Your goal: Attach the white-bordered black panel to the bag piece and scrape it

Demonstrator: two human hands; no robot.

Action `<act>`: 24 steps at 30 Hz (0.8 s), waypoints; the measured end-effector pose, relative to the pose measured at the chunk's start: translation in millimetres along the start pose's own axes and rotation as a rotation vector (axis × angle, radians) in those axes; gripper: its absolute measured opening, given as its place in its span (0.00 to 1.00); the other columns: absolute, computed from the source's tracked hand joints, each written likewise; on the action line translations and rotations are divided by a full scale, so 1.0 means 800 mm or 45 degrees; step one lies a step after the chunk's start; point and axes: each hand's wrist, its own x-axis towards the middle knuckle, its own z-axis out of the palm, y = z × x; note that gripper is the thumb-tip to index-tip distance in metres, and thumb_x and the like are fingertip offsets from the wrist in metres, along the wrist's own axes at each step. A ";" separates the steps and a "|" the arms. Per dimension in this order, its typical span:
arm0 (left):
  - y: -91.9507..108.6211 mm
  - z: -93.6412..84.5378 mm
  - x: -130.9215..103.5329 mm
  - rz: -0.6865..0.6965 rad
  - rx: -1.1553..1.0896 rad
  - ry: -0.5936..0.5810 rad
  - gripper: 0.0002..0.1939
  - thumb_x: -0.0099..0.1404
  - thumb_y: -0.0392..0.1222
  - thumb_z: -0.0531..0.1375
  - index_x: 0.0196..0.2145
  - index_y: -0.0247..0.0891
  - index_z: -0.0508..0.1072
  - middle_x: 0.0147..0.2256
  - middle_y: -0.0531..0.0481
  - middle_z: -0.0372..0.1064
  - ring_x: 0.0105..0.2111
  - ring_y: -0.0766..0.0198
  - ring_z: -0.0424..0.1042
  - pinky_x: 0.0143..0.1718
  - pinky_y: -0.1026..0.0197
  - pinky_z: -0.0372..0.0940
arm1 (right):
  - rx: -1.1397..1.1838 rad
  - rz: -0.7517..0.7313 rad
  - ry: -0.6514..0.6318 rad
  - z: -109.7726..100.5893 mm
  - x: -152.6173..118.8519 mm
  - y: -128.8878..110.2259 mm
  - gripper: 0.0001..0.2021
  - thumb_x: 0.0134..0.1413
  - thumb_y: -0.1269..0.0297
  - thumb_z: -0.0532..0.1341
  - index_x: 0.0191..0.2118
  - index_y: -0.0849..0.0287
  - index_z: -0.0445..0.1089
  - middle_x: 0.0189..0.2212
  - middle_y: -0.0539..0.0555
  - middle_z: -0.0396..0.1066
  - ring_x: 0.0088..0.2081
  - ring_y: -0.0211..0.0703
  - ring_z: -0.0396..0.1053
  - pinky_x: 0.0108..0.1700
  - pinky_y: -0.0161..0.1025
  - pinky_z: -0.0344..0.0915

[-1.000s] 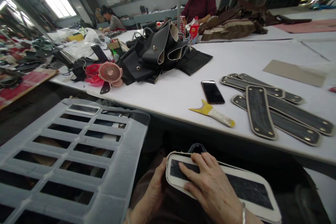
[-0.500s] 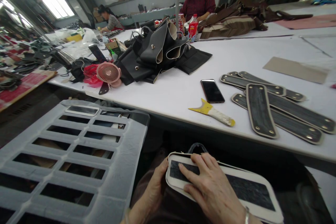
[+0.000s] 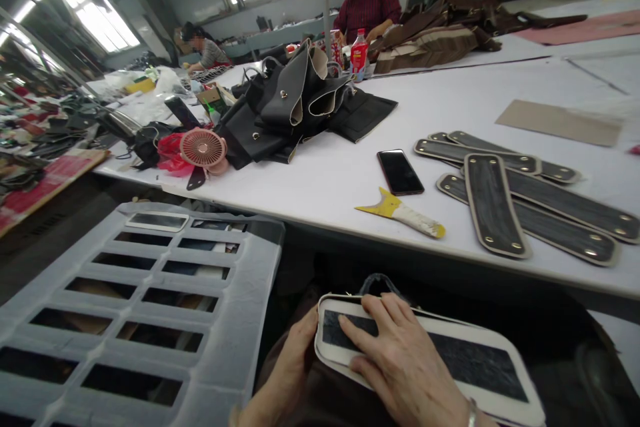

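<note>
A cream panel (image 3: pixel 470 330) with rounded ends and a black strip (image 3: pixel 477 367) down its middle lies tilted over my lap. It looks like the base of a bag; a dark handle-like loop (image 3: pixel 383 280) shows behind it. My left hand (image 3: pixel 295 353) grips its left end, with the fingertips partly hidden along the edge. My right hand (image 3: pixel 395 353) rests across the top face with its fingers spread. The index fingertip touches the black strip, while the other fingers lie near the far edge. The underside is hidden.
A slotted, grey-covered rack (image 3: pixel 225 320) stands at left, bearing a small framed strip (image 3: pixel 157 221). On the white table (image 3: pixel 320 193) are a phone (image 3: pixel 400 171), a yellow-ended tool (image 3: pixel 400 213), dark straps (image 3: pixel 493 203), black bag pieces (image 3: pixel 283 100) and a pink fan (image 3: pixel 203 149). Two people work beyond.
The view has shifted slightly, so the table's things sit a little further left. Both hands keep nearly the same places on the panel.
</note>
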 end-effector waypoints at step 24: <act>0.034 0.023 -0.007 0.064 0.827 0.086 0.24 0.69 0.52 0.51 0.58 0.40 0.65 0.60 0.49 0.61 0.62 0.57 0.56 0.65 0.53 0.46 | -0.080 -0.095 0.212 0.010 0.005 0.006 0.25 0.32 0.53 0.74 0.42 0.50 0.74 0.41 0.55 0.72 0.43 0.51 0.62 0.54 0.45 0.47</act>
